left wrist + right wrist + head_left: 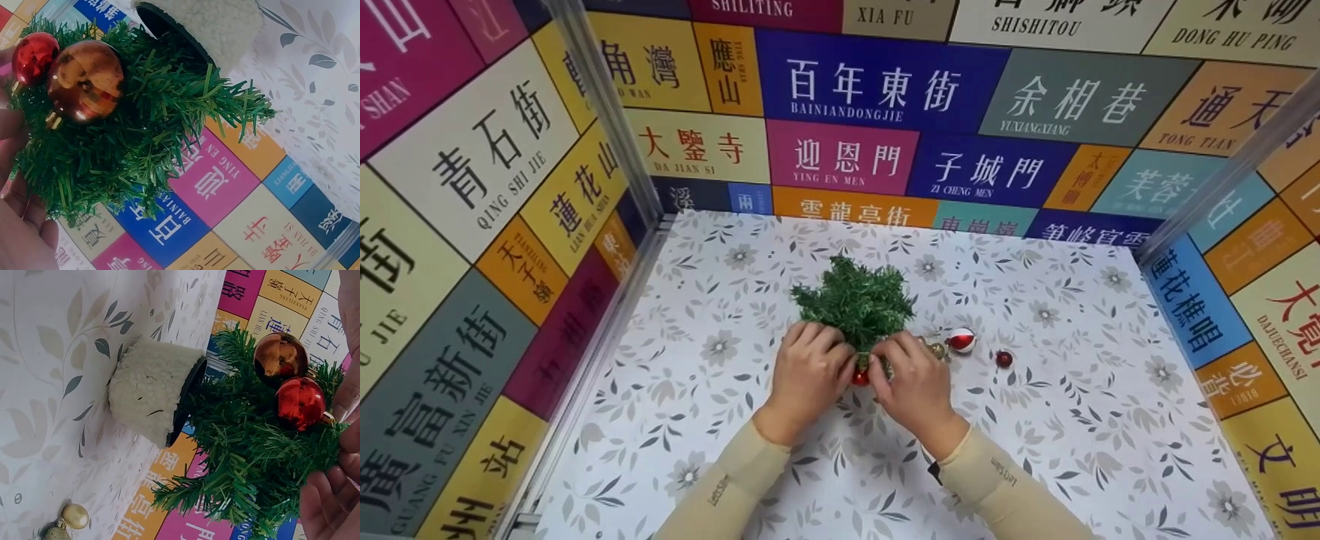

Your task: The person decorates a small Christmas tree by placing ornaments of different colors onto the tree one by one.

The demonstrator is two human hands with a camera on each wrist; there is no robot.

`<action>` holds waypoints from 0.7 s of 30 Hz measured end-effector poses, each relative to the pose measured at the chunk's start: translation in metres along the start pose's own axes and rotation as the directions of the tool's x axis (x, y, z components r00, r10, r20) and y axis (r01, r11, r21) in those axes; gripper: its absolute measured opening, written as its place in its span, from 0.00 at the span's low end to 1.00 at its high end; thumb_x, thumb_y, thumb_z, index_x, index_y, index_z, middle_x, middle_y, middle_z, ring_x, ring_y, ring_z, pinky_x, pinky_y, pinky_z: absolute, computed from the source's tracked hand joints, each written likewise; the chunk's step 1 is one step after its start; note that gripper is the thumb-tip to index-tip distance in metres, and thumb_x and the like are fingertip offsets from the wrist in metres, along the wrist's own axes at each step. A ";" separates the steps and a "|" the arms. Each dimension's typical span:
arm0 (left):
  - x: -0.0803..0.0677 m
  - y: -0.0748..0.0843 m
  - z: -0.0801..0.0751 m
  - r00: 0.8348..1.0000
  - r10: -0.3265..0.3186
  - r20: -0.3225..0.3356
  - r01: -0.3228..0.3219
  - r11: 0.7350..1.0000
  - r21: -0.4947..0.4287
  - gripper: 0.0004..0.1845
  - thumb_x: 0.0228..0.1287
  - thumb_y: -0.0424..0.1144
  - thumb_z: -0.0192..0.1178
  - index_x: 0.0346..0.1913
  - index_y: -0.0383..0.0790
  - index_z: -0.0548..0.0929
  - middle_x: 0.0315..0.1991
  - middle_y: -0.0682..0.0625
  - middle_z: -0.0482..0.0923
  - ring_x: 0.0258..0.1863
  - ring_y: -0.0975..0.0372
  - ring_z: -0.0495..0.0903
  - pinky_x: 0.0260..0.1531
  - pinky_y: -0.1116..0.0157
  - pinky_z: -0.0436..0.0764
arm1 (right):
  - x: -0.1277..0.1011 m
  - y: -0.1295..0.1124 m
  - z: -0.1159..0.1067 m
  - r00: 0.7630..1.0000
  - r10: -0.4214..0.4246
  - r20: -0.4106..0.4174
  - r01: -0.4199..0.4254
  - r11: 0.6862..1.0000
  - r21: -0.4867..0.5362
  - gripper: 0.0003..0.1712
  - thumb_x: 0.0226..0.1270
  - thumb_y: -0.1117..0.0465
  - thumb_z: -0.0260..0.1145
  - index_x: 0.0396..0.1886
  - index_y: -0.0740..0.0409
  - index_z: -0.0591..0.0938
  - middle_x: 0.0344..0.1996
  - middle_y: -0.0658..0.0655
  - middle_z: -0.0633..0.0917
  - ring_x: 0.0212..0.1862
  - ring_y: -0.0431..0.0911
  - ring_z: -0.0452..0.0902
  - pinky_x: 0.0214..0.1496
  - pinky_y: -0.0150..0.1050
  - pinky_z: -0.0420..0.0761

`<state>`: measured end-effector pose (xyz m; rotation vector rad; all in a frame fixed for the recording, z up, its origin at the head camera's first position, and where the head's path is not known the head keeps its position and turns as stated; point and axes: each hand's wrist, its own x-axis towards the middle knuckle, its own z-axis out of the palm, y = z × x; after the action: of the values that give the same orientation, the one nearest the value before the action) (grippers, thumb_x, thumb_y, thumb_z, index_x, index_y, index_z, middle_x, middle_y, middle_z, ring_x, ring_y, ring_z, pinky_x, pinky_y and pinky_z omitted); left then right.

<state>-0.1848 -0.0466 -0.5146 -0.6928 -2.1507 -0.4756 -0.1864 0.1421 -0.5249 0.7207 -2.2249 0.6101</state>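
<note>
L hand (807, 373): grip curled into near-left foliage of mini tree (858, 304); L wrist view shows fingers (14, 126) buried in needles. Holding branch, steadying.
Tree: stands upright at mid counter (720, 465), between both hands. Green plastic needles, base wrapped in cream fleece (152, 395) w/ dark rim. Judged v. light, top-heavy, tips easily; needles springy, bend under touch, give no firm purchase. Best hold = fleece base or stem, not branch tips.
Baubles on tree: red bauble (301, 403) and copper bauble (280, 354), side by side, touching, gold caps. Glossy → judged slippery, thin-shelled, crack risk if squeezed. Take by cap/loop, not by sphere.
R hand (915, 379): grip pinched on near-right foliage, just beside red bauble; fingertips (349, 402) at its cap. Whether on loop or on needle only: cannot tell.
Loose items, R of tree: gold bauble (75, 516) plus glittery one touching it; red-white bauble (961, 340); small red bauble (1003, 358) farther R, apart. All on counter.
</note>
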 end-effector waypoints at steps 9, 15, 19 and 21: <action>-0.001 -0.001 0.001 1.000 -0.002 0.011 0.002 1.000 0.002 0.07 0.61 0.37 0.66 0.26 0.42 0.87 0.31 0.49 0.80 0.35 0.51 0.77 0.47 0.52 0.74 | 0.000 0.002 0.001 1.000 0.015 -0.001 -0.015 1.000 0.025 0.04 0.58 0.62 0.69 0.31 0.47 0.83 0.30 0.47 0.80 0.28 0.44 0.76 0.23 0.40 0.78; -0.001 -0.001 0.002 1.000 -0.007 0.004 0.007 1.000 0.002 0.07 0.60 0.36 0.66 0.25 0.42 0.86 0.31 0.50 0.79 0.34 0.51 0.76 0.46 0.52 0.73 | 0.001 0.002 0.000 1.000 0.030 0.010 -0.030 1.000 0.006 0.05 0.57 0.62 0.71 0.30 0.47 0.83 0.30 0.46 0.80 0.27 0.42 0.76 0.23 0.39 0.77; -0.002 -0.001 0.003 1.000 -0.009 0.011 0.009 1.000 0.012 0.07 0.60 0.36 0.67 0.24 0.43 0.86 0.31 0.50 0.79 0.34 0.51 0.76 0.47 0.52 0.73 | 0.001 0.002 -0.001 0.999 0.027 0.021 -0.027 0.999 -0.034 0.03 0.57 0.60 0.71 0.31 0.49 0.84 0.29 0.47 0.81 0.27 0.44 0.78 0.20 0.40 0.77; -0.002 0.000 0.003 1.000 -0.009 0.015 0.009 1.000 0.017 0.07 0.60 0.36 0.67 0.24 0.43 0.86 0.31 0.50 0.79 0.35 0.51 0.76 0.47 0.52 0.73 | 0.001 0.002 -0.001 0.999 0.024 0.027 -0.022 0.998 -0.060 0.02 0.58 0.59 0.69 0.32 0.50 0.84 0.28 0.47 0.81 0.26 0.45 0.78 0.19 0.41 0.76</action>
<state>-0.1861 -0.0455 -0.5180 -0.6798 -2.1703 -0.4578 -0.1878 0.1438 -0.5242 0.6774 -2.2699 0.5454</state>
